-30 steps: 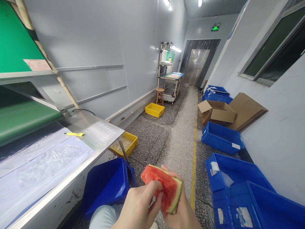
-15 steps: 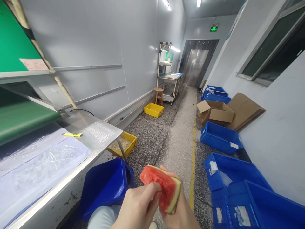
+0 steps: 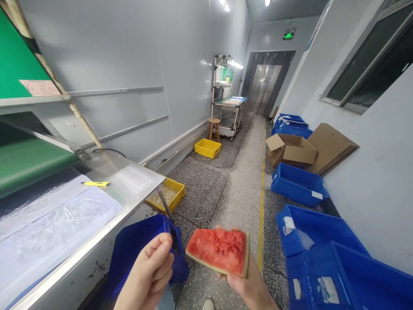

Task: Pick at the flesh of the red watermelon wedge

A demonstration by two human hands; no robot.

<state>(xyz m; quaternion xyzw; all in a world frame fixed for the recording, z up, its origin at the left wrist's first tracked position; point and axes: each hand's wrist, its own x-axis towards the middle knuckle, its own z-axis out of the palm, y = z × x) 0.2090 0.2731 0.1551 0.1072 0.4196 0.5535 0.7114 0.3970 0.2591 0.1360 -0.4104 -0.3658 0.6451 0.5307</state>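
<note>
A wedge of watermelon (image 3: 219,249) with red flesh and a thin green rind rests in my right hand (image 3: 240,282), whose fingers wrap behind and under it. The flesh faces me and looks rough and pitted near the right end. To its left, apart from the fruit, my left hand (image 3: 153,267) is held up with thumb and forefinger pinched together. Anything between those fingertips is too small to make out. Behind and below that hand stands a blue bin (image 3: 135,241) on the floor.
At left, a metal table (image 3: 135,183) carries plastic film and a yellow cutter (image 3: 97,184) beside a green conveyor belt (image 3: 35,159). Yellow crates (image 3: 207,148) sit along the wall. Blue crates (image 3: 298,184) and a cardboard box (image 3: 295,153) line the right side. A wooden stool (image 3: 214,128) stands farther off.
My left hand has drawn away from the watermelon toward the left, over the blue bin. My right hand has turned the wedge so its flesh faces me more fully.
</note>
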